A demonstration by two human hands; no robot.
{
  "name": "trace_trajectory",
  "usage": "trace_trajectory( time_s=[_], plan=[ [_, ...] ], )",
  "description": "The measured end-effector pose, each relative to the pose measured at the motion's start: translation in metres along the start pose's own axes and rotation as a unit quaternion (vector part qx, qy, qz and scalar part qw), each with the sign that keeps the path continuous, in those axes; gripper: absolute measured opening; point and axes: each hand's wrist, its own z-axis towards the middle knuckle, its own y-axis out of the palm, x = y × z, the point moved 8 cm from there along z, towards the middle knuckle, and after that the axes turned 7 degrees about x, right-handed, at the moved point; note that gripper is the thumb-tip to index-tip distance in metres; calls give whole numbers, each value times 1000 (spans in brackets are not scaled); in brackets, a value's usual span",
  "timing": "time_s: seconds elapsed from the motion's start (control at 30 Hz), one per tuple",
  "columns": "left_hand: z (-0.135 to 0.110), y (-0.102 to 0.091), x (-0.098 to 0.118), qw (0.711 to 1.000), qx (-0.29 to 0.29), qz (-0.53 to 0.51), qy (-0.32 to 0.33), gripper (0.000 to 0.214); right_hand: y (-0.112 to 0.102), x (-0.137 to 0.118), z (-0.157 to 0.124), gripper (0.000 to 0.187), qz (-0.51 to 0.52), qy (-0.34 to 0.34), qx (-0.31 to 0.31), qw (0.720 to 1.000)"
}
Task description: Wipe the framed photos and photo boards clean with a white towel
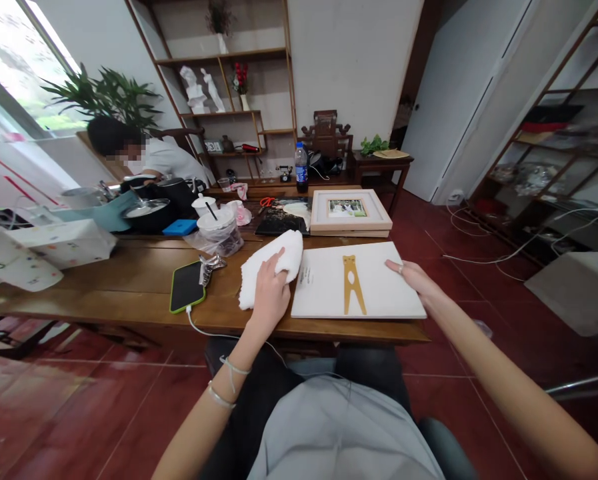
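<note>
My left hand (270, 288) lies on a white folded cloth (271, 265) on the wooden table (129, 280), fingers curled over its edge and gripping it. The cloth touches the left edge of a white board (373, 280), which lies face down with a gold stand (353, 283) on its back. My right hand (415, 277) rests with fingers stretched flat on the board's right edge. A phone in a green case (186, 285) lies left of the cloth with a cable plugged in.
A framed photo (349, 211) and a dark picture (283, 217) lie further back. Plastic cups in a bag (219, 230), pots (151, 207), a blue bottle (301, 167) and shelves stand behind. Another person sits at the far left end.
</note>
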Motion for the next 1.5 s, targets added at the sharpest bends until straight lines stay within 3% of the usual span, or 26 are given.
trace_trajectory(
  time_s=[0.07, 0.13, 0.23, 0.37, 0.53, 0.63, 0.73, 0.83, 0.93, 1.03, 1.13, 1.2, 1.23, 1.33, 1.4, 1.5],
  plan=[
    [0, 8, 3, 1000, -23, -2, -5, 33, 16, -1, 7, 19, -40, -11, -7, 999],
    [0, 18, 3, 998, -55, 16, -19, 33, 24, -9, 12, 25, -116, -52, 23, 992],
    [-1, 30, -3, 995, -82, 45, -43, 34, 33, -25, 18, 32, -257, -121, 40, 958],
    [3, 38, -14, 993, -96, 49, -47, 35, 46, -29, 30, 34, -381, -124, -49, 915],
    [7, 43, -17, 992, -105, 56, -41, 35, 57, -35, 38, 36, -520, -161, -108, 832],
    [7, 44, -17, 992, -110, 54, -38, 35, 56, -44, 30, 32, -556, -207, -32, 805],
    [6, 44, -17, 992, -107, 53, -37, 34, 58, -57, 6, 31, -507, -337, 84, 789],
    [5, 44, -17, 992, -103, 58, -39, 33, 72, -48, -14, 42, -433, -436, 54, 787],
    [9, 41, -17, 991, -104, 68, -56, 27, 84, -27, -9, 45, -413, -426, -24, 805],
    [22, 33, -25, 988, -100, 73, -90, 25, 86, -18, 0, 44, -391, -411, -50, 822],
    [46, 15, -36, 994, -20, 46, -93, 32, 84, -18, 3, 45, -373, -423, -52, 824],
    [59, 10, -39, 998, 28, 10, -48, 39, 83, -19, 3, 44, -366, -429, -51, 824],
    [62, 14, -38, 1000, 24, -8, -13, 41, 83, -20, 2, 44, -364, -430, -51, 824],
    [58, 44, -31, 993, -90, -34, 75, 43, 83, -20, 1, 43, -365, -427, -48, 826],
    [48, 64, -29, 981, -169, -25, 89, 39, 83, -20, 1, 43, -373, -423, -47, 825],
    [43, 75, -25, 976, -201, -1, 89, 28, 84, -20, 0, 45, -386, -421, -48, 819]
  ],
)
